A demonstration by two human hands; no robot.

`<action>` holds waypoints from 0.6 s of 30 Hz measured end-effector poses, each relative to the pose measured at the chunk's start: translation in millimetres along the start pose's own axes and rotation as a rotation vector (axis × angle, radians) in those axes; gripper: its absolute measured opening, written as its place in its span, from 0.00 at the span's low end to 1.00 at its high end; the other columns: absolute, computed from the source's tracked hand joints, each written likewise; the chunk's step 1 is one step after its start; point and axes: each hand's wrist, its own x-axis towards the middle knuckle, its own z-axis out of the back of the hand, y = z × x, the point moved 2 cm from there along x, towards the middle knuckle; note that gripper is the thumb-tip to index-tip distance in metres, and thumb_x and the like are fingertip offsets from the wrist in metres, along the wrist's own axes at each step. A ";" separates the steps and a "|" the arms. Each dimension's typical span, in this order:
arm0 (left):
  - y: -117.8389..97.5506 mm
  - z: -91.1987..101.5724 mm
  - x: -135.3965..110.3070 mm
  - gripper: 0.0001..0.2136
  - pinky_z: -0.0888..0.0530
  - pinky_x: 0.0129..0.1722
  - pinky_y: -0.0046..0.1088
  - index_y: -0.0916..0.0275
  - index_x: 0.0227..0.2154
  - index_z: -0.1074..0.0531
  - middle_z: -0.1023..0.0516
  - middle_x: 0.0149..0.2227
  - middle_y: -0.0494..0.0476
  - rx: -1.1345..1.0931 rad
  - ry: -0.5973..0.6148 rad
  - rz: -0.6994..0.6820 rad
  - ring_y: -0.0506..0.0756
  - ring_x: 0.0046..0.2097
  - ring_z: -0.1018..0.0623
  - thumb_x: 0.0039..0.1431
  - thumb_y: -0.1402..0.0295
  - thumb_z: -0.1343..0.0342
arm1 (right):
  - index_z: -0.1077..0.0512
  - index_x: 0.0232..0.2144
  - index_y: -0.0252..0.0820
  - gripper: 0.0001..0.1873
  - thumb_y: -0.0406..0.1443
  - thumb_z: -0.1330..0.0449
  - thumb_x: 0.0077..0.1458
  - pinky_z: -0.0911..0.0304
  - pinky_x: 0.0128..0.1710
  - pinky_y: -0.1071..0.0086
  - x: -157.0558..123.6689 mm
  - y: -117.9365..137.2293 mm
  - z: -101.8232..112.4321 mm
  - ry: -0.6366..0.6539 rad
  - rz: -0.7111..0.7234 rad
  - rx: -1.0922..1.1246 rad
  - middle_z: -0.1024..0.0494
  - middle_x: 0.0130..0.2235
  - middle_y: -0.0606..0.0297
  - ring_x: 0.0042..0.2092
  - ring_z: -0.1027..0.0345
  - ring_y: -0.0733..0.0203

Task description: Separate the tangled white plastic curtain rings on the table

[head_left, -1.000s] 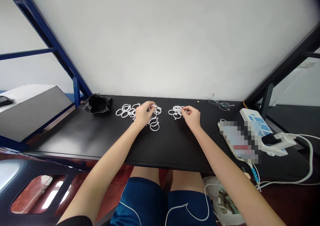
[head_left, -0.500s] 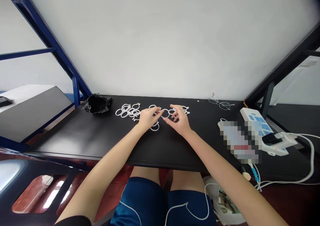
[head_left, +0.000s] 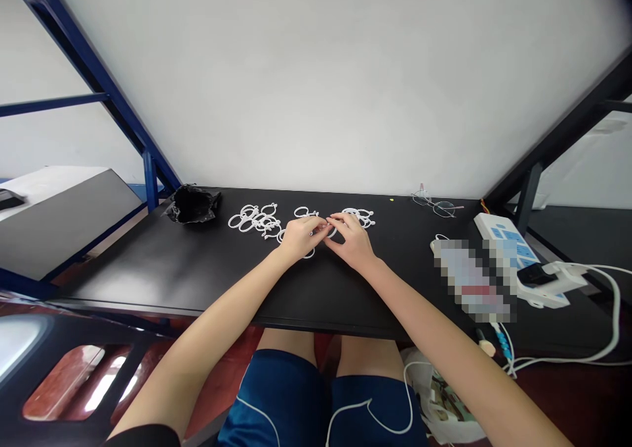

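Note:
My left hand (head_left: 299, 236) and my right hand (head_left: 351, 241) meet at the middle of the black table (head_left: 197, 272). Both pinch one white plastic ring (head_left: 330, 230) between their fingertips; most of it is hidden by the fingers. A pile of white rings (head_left: 254, 220) lies to the left of my left hand. A smaller cluster of white rings (head_left: 361, 216) lies just behind my right hand. A few more rings (head_left: 302, 211) sit behind my left hand.
A crumpled black bag (head_left: 192, 204) sits at the table's back left. Eyeglasses (head_left: 434, 205) lie at the back right. A white power strip (head_left: 513, 253) with cables and a blurred flat object (head_left: 469, 279) occupy the right side. Blue metal frame posts (head_left: 151, 180) stand at left.
My right hand moved left from the small ring cluster to meet my left hand. Both hands have closed together on one ring and drawn slightly toward me.

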 end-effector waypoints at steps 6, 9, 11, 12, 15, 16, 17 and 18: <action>-2.5 -0.4 -1.1 0.08 0.26 0.31 0.24 0.63 0.32 0.27 0.21 0.29 0.55 -0.103 0.002 -0.056 0.49 0.30 0.22 0.61 0.64 0.45 | 0.24 0.42 0.41 0.12 0.33 0.44 0.57 0.27 0.35 0.64 -2.4 -7.0 -3.0 -0.033 -0.034 0.142 0.22 0.44 0.56 0.44 0.27 0.54; -3.3 -0.6 -1.7 0.06 0.25 0.33 0.25 0.62 0.34 0.27 0.21 0.32 0.55 -0.181 0.042 -0.039 0.50 0.33 0.22 0.60 0.65 0.45 | 0.23 0.39 0.43 0.12 0.34 0.47 0.60 0.26 0.35 0.64 -3.1 -15.1 -2.4 -0.106 -0.081 0.218 0.20 0.43 0.58 0.42 0.24 0.55; -3.7 0.2 -1.3 0.06 0.25 0.33 0.26 0.62 0.37 0.28 0.21 0.35 0.56 -0.178 0.067 -0.026 0.51 0.36 0.22 0.59 0.66 0.45 | 0.22 0.41 0.44 0.12 0.35 0.45 0.60 0.26 0.36 0.63 -3.4 -17.7 -1.4 -0.139 -0.133 0.237 0.19 0.42 0.59 0.38 0.23 0.56; -3.9 0.9 -0.9 0.07 0.25 0.34 0.27 0.61 0.39 0.28 0.22 0.38 0.57 -0.165 0.081 -0.021 0.52 0.38 0.22 0.59 0.67 0.45 | 0.22 0.42 0.45 0.12 0.36 0.44 0.60 0.26 0.36 0.63 -3.4 -17.6 -0.9 -0.144 -0.157 0.250 0.18 0.41 0.60 0.37 0.23 0.56; -4.3 2.2 0.3 0.16 0.25 0.38 0.31 0.60 0.48 0.32 0.25 0.46 0.60 -0.131 0.143 -0.019 0.56 0.46 0.25 0.56 0.67 0.43 | 0.23 0.45 0.46 0.14 0.36 0.43 0.59 0.25 0.37 0.65 -3.2 -13.6 1.0 -0.138 -0.190 0.305 0.18 0.40 0.62 0.36 0.22 0.57; -4.1 2.2 0.6 0.18 0.25 0.41 0.33 0.60 0.50 0.33 0.26 0.48 0.61 -0.127 0.161 -0.022 0.57 0.48 0.26 0.56 0.66 0.42 | 0.23 0.46 0.46 0.14 0.35 0.43 0.59 0.25 0.38 0.65 -2.9 -11.9 1.8 -0.136 -0.189 0.322 0.18 0.40 0.63 0.37 0.22 0.57; -3.6 2.0 0.7 0.19 0.25 0.44 0.34 0.60 0.51 0.34 0.26 0.48 0.61 -0.126 0.172 -0.025 0.58 0.49 0.26 0.56 0.66 0.42 | 0.23 0.46 0.46 0.14 0.35 0.43 0.59 0.25 0.38 0.65 -2.6 -10.3 2.7 -0.132 -0.185 0.334 0.18 0.41 0.63 0.37 0.22 0.57; -2.9 1.6 0.7 0.19 0.26 0.46 0.36 0.60 0.51 0.35 0.26 0.48 0.61 -0.125 0.176 -0.025 0.58 0.50 0.26 0.57 0.65 0.42 | 0.23 0.45 0.46 0.14 0.35 0.43 0.59 0.25 0.39 0.65 -2.3 -9.2 3.6 -0.128 -0.182 0.341 0.18 0.41 0.64 0.37 0.22 0.57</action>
